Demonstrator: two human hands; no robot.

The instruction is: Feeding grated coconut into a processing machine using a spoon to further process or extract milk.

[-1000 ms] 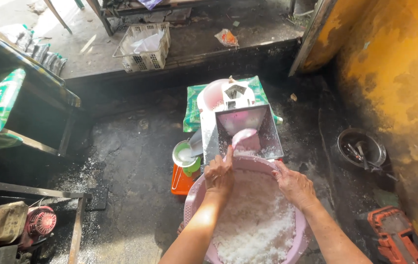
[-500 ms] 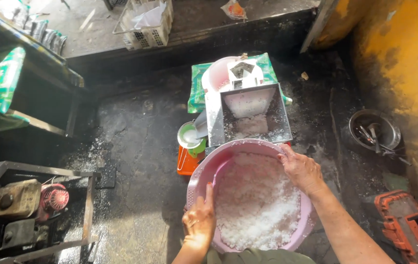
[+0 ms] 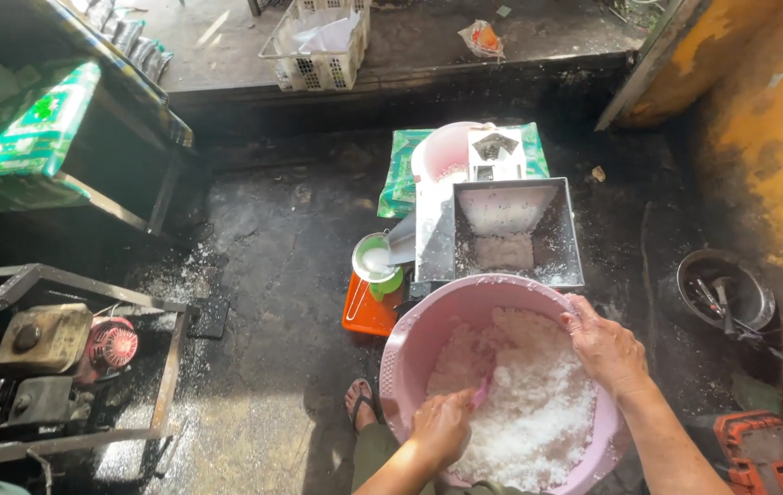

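Dark floor; left hand (image 3: 442,423) now grips pink scoop (image 3: 481,392); right fingers (image 3: 584,316) stay hooked on basin rim (image 3: 391,362).

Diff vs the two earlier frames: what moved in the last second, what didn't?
Left hand pulled back from the metal hopper to the near side of the pink basin, now down in the white shreds with a pink scoop-like piece at its fingers. Right hand stayed on the basin's right rim. Basin, hopper and engine unchanged.
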